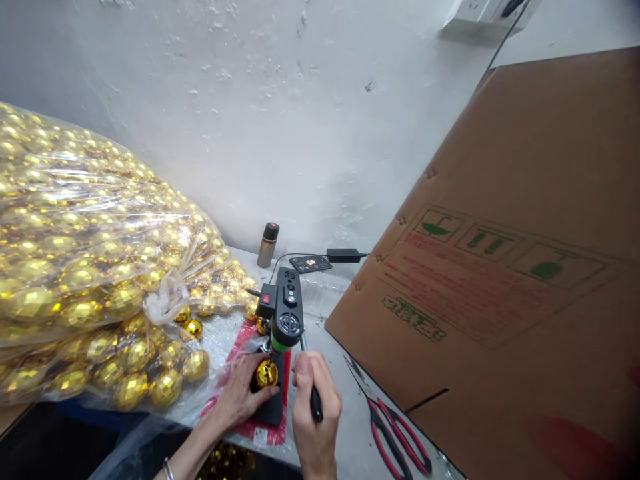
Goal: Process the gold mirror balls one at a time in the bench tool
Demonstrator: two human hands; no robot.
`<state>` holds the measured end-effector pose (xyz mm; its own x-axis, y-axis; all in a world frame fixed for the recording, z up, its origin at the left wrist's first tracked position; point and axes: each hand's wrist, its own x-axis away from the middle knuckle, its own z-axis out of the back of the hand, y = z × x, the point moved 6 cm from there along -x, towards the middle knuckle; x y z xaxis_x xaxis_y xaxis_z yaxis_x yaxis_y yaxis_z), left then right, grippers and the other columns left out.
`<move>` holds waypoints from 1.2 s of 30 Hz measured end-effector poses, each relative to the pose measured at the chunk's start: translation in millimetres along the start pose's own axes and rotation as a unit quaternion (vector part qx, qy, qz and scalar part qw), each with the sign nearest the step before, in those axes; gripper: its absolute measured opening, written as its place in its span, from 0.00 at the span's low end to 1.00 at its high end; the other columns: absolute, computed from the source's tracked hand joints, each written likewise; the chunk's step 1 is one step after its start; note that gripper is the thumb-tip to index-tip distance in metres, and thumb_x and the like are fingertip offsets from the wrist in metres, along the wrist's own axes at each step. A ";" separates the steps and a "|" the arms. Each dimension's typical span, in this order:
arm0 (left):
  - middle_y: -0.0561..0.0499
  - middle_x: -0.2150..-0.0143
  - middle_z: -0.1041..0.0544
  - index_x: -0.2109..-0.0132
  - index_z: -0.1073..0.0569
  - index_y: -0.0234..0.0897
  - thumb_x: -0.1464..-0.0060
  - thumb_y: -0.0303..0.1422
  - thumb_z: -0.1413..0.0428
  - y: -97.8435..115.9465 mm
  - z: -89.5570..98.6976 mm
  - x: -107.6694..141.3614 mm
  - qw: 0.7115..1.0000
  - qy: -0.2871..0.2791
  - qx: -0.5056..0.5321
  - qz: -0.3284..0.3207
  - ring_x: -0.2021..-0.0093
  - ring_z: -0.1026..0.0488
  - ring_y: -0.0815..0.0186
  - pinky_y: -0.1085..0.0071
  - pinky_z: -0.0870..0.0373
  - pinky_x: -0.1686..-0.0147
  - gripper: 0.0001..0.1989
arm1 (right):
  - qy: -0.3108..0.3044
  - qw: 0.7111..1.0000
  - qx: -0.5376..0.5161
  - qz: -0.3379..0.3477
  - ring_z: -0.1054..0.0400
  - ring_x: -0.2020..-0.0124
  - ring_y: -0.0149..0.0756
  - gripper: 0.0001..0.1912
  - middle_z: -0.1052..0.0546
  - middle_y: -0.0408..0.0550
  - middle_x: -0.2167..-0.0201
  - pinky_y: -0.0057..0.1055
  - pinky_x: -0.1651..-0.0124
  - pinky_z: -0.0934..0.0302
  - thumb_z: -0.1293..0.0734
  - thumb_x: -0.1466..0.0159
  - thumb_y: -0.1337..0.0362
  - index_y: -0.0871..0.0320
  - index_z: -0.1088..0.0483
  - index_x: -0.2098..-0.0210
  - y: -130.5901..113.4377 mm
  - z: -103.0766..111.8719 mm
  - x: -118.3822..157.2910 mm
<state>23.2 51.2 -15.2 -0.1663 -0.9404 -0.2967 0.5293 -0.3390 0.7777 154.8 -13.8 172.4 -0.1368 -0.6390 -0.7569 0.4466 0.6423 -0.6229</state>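
My left hand (245, 392) has its fingers around a shiny gold disco ball ornament (267, 374). The ball sits on the black base (271, 411) of a small bench machine (288, 303), right under its head with a green band. My right hand (316, 403), beside the machine, is closed around a lever with a black grip (316, 405). The lever's thin metal rod (303, 341) runs up along the machine's right side. A red sheet (277, 433) lies beneath the base. What touches the top of the ball is hard to make out.
Clear plastic bags of gold balls (100, 240) fill the left. Red-handled scissors (395, 433) lie at right, beside a large cardboard box (520, 267). Behind the machine are a dark-capped bottle (268, 245), a black panel (311, 263) and a black power adapter (344, 255) against the wall.
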 end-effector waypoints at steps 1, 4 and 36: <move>0.41 0.47 0.21 0.41 0.27 0.41 0.45 0.43 0.38 -0.6 -0.8 0.4 1.000 0.000 -0.001 0.003 0.47 0.25 0.46 0.45 0.29 0.46 0.26 | -0.001 1.000 0.000 0.002 0.40 0.75 0.26 0.14 0.37 0.38 0.75 0.20 0.72 0.41 0.43 0.28 0.72 0.54 0.38 0.70 0.4 0.1 0.6; 0.41 0.47 0.21 0.41 0.27 0.40 0.45 0.44 0.38 -0.9 -2.5 1.1 1.000 -0.012 -0.007 0.009 0.47 0.26 0.45 0.45 0.30 0.46 0.26 | -0.004 1.000 0.004 0.016 0.39 0.75 0.26 0.14 0.37 0.38 0.74 0.20 0.71 0.40 0.43 0.28 0.73 0.54 0.37 0.69 2.3 -0.1 4.1; 0.41 0.49 0.22 0.42 0.28 0.39 0.46 0.38 0.38 8.4 -7.4 2.7 0.998 -0.035 0.007 0.044 0.48 0.29 0.48 0.48 0.33 0.45 0.25 | 0.112 0.994 0.007 -0.013 0.36 0.73 0.30 0.17 0.32 0.40 0.73 0.32 0.63 0.42 0.43 0.26 0.65 0.55 0.37 0.73 48.4 -12.7 61.0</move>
<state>33.4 46.0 -13.6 -0.1766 -0.9662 -0.1877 0.5324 -0.2541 0.8074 156.9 -16.3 93.6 -0.3407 -0.5434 -0.7672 0.4528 0.6203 -0.6405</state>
